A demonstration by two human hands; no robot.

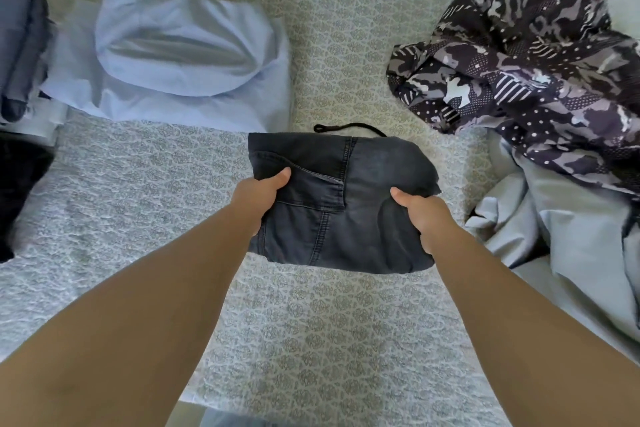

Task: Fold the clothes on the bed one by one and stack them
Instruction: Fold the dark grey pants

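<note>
A folded dark denim garment (pixel 360 191) is in the middle of the bed, with a black drawstring sticking out past its far edge. My left hand (pixel 258 196) grips its left side, thumb on top. My right hand (pixel 420 213) grips its right side the same way, fingers hidden under the cloth. A light blue folded shirt (pixel 180 59) lies at the back left. A crumpled dark camouflage-print garment (pixel 526 55) lies at the back right, above a rumpled pale blue garment (pixel 568 236).
The bed has a patterned grey-white cover (pixel 329 340). At the far left edge sit a grey-blue folded item (pixel 20 48) and a black garment (pixel 17 191), both partly out of view.
</note>
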